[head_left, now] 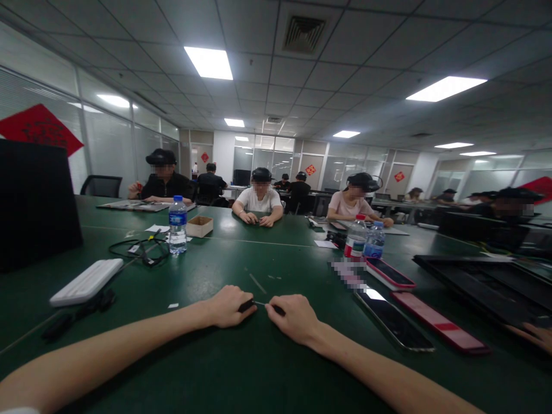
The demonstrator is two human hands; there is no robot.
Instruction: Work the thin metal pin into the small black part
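Over the green table [224, 368], my two hands meet almost tip to tip near the middle of the view. My left hand [228, 306] is closed around a small black handle-like piece [247, 306]. My right hand [295, 316] is closed too, with a second small black piece [279, 310] between its fingers. A thin, pale metal shaft [260, 303] bridges the gap between the two pieces. Their exact kind is too small to make out. A small white scrap [173, 306] lies to the left of my left hand.
A white power strip [86, 283], black cables [149, 253], a water bottle [177, 224] and an open box [200, 226] stand left. Phones [394, 319], bottles [356, 238] and a black frame [474, 287] lie right. Another person's hand [535, 335] touches that frame. People sit opposite.
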